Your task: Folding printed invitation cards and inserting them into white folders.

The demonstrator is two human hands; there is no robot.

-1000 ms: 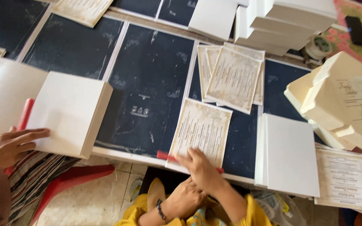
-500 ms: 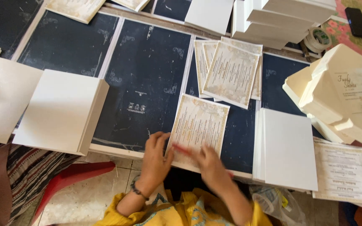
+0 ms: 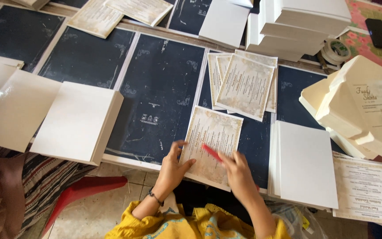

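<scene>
The printed card [image 3: 213, 144] lies flat on the dark worktop [image 3: 160, 84], directly under and between both hands. It is a cream rectangle with a mottled, ornamental beige border and lines of small print down its middle; one heading line is in a reddish tone. It sits slightly turned, its near edge reaching the front rim of the worktop.

The left hand [image 3: 173, 166] rests on the card's left edge, fingers spread and laid flat, thumb pointing toward the other hand; it grips nothing and only presses on the paper. A dark band circles its wrist. The right hand [image 3: 237, 170] lies over the card's lower right corner with the fingers curled around a thin red stick [image 3: 212, 153], whose free end slants up and left across the print. Whether the stick is a pen or a blade cannot be told.

Just beyond the hands, farther up the worktop, is a small fanned pile of like cards [image 3: 244, 84]. Immediately to the right of the right hand lies a stack of plain white boards [image 3: 306, 163]; well to the left of the left hand lies another white stack [image 3: 76, 119].
</scene>
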